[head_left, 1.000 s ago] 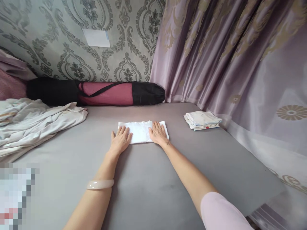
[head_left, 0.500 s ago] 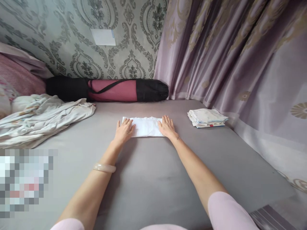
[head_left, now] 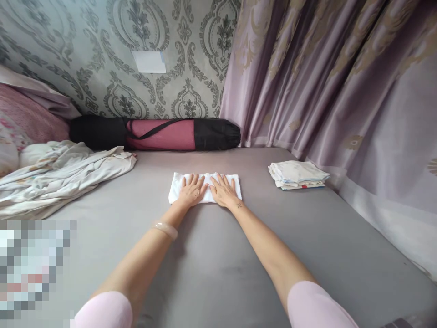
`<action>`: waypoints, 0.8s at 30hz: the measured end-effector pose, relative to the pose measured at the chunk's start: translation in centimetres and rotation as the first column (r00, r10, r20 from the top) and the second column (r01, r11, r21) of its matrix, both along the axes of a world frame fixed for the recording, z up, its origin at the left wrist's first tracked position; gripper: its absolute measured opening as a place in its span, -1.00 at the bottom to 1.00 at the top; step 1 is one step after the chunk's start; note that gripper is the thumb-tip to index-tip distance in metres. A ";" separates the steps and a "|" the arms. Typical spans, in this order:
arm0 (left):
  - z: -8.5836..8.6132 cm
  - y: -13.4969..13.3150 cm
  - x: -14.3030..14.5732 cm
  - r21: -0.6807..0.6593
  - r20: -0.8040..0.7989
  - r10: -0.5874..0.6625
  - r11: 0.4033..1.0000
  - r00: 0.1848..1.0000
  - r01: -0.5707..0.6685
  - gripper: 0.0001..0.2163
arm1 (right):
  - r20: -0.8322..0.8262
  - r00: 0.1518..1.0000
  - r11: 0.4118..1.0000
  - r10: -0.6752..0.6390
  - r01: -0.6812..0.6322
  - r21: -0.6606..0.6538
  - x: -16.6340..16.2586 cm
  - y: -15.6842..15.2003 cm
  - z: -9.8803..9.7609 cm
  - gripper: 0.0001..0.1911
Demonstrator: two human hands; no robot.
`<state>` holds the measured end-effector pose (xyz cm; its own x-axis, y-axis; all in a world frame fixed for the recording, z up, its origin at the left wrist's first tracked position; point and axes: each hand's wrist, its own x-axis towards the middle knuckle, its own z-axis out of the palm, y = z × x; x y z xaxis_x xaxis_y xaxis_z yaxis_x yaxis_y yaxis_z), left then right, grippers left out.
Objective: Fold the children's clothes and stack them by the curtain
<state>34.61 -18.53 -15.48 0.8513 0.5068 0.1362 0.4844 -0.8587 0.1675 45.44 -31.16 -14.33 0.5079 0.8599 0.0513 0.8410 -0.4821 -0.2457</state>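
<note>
A folded white cloth [head_left: 176,187] lies flat on the grey bed sheet [head_left: 218,264] in the middle of the view. My left hand [head_left: 191,191] rests palm down on the cloth's middle, fingers spread. Right beside it, my right hand [head_left: 223,190] also presses flat on the cloth, fingers apart. The two hands nearly touch. A pale bangle [head_left: 165,229] sits on my left forearm.
A small stack of folded cloths [head_left: 297,175] lies at the right near the purple curtain [head_left: 334,91]. A heap of crumpled pale laundry [head_left: 58,173] covers the left side. A rolled pink mat in a black bag [head_left: 157,134] lies along the patterned wall.
Both hands have slid inward from the cloth's two ends to its middle, so they now lie side by side. The camera has shifted slightly.
</note>
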 end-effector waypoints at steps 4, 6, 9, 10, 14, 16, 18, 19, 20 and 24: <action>0.1 0.4 0.3 -0.119 -0.137 -0.004 0.993 0.991 -0.012 -0.43 | -0.046 0.999 0.999 0.004 -0.006 -0.046 -0.1 0.3 0.1 -0.44; 0.6 0.8 -0.1 -0.108 -0.169 -0.005 0.994 0.986 -0.013 -0.42 | -0.085 0.996 0.997 0.012 -0.019 -0.077 0.5 -0.1 0.6 -0.43; 0.9 1.7 -1.0 0.008 -0.123 0.083 0.997 0.989 -0.082 -0.42 | -0.055 0.997 0.997 -0.048 0.045 -0.064 1.7 -0.9 0.8 -0.41; 0.7 1.9 -1.3 0.030 -0.109 0.108 0.994 0.988 -0.105 -0.42 | -0.035 0.996 0.996 -0.077 0.075 -0.056 2.0 -1.2 0.6 -0.40; -0.2 2.6 -1.9 -0.007 -0.151 0.112 0.993 0.982 -0.114 -0.41 | -0.024 0.993 0.988 -0.115 0.112 -0.102 2.8 -1.7 -0.6 -0.39; -0.3 2.9 -1.8 -0.029 -0.163 0.115 0.992 0.980 -0.121 -0.40 | -0.023 0.993 0.986 -0.117 0.113 -0.126 2.9 -1.6 -0.7 -0.38; -0.1 3.5 -1.7 -0.050 -0.161 0.099 0.993 0.982 -0.108 -0.41 | -0.027 0.995 0.985 -0.095 0.090 -0.146 3.3 -1.5 -0.3 -0.39; 0.2 3.9 -1.6 -0.054 -0.154 0.087 0.994 0.984 -0.096 -0.43 | -0.030 0.997 0.986 -0.073 0.067 -0.152 3.7 -1.5 0.2 -0.41; 0.5 4.5 -1.5 -0.059 -0.151 0.075 0.995 0.986 -0.084 -0.46 | -0.031 0.998 0.987 -0.047 0.041 -0.155 4.1 -1.4 0.7 -0.44; 2.0 7.4 -0.9 -0.109 -0.195 0.074 0.989 0.978 -0.097 -0.59 | -0.043 0.999 0.987 -0.006 -0.001 -0.163 6.4 -0.9 2.5 -0.56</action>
